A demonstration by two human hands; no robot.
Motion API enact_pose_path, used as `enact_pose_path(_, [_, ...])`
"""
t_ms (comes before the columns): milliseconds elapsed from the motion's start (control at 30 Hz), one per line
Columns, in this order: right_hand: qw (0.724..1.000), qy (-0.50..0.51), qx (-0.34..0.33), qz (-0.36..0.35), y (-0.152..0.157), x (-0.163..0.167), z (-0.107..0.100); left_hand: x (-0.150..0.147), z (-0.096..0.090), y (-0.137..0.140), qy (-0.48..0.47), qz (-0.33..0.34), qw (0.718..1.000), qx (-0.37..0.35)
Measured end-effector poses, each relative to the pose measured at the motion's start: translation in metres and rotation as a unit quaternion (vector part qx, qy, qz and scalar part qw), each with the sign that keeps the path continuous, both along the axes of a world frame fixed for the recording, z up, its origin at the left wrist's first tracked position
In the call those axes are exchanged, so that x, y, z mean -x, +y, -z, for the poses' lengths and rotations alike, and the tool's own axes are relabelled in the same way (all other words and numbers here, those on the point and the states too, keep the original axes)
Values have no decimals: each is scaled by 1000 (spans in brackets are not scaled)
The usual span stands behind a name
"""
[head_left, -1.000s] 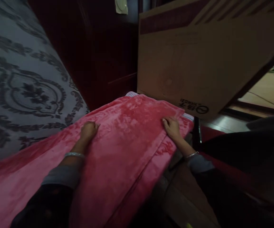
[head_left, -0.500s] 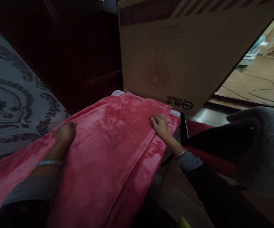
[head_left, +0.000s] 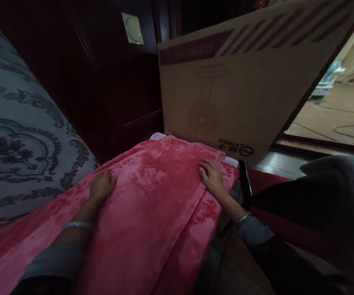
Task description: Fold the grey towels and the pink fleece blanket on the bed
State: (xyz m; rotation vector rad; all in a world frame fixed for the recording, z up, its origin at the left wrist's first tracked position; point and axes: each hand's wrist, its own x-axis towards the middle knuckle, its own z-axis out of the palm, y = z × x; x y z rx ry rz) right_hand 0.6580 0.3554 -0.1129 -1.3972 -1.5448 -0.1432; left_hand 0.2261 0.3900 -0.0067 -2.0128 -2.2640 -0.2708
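A pink plush blanket with a mottled pattern lies folded in layers over an ironing-board-like surface whose pale striped edge shows at the far end. On the blanket's left side rests my left hand, palm down, its fingers slightly bent and apart. My right hand lies flat near the far right corner, close to the edge of the upper layer, with fingers spread and thumb out. Both hands touch the cloth and neither grips a fold. What supports the blanket underneath is mostly hidden.
A large cardboard box with a fan drawing stands just beyond the blanket. Dark red panelling with a switch and patterned wallpaper bound the left. A grey cloth drapes over something red and black at right.
My left hand has moved forward and right over the blanket, its fingers loosening from a curled shape. My right hand's fingers have flattened out. The view has tilted up slightly.
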Motion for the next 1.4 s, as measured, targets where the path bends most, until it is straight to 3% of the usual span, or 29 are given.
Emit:
enact_pose_path(67, [1000, -5, 10, 18, 2, 0, 2, -21, 1, -8, 44, 48, 998, -18])
enact_pose_path(167, [998, 13, 44, 41, 5, -1, 5, -60, 3, -36, 64, 181, 981, -30])
enact_pose_path(300, [996, 33, 69, 56, 10, -1, 9, -106, 13, -111, 15, 381, 924, -23])
enact_pose_path(400, [994, 53, 72, 57, 12, 0, 10, -122, 34, -167, 24, 438, 897, -50])
enact_pose_path(567, [973, 203, 74, 82, 16, -1, 4, -117, 86, -211, 118, 386, 913, -60])
enact_pose_path(667, [954, 274, 82, 96, 23, -9, -4, -104, 104, -227, 151, 353, 920, -79])
enact_pose_path(767, [941, 301, 106, 114, 32, -26, -14, -95, 99, -255, 167, 334, 923, -87])
enact_pose_path(867, [927, 321, 145, 126, 45, -43, -19, -93, 79, -285, 128, 322, 936, -58])
enact_pose_path(1000, [921, 322, 184, 124, 57, -51, -19, -97, 59, -305, 65, 257, 963, -44])
enact_pose_path(1133, [927, 301, 190, 121, 52, -53, -22, -100, 62, -309, 30, 207, 976, -64])
enact_pose_path(1300, [944, 257, 148, 144, 38, -60, -29, -104, 70, -314, 39, 201, 975, -83])
enact_pose_path(1400, [950, 237, 145, 143, 30, -58, -26, -106, 76, -319, 63, 200, 977, -43])
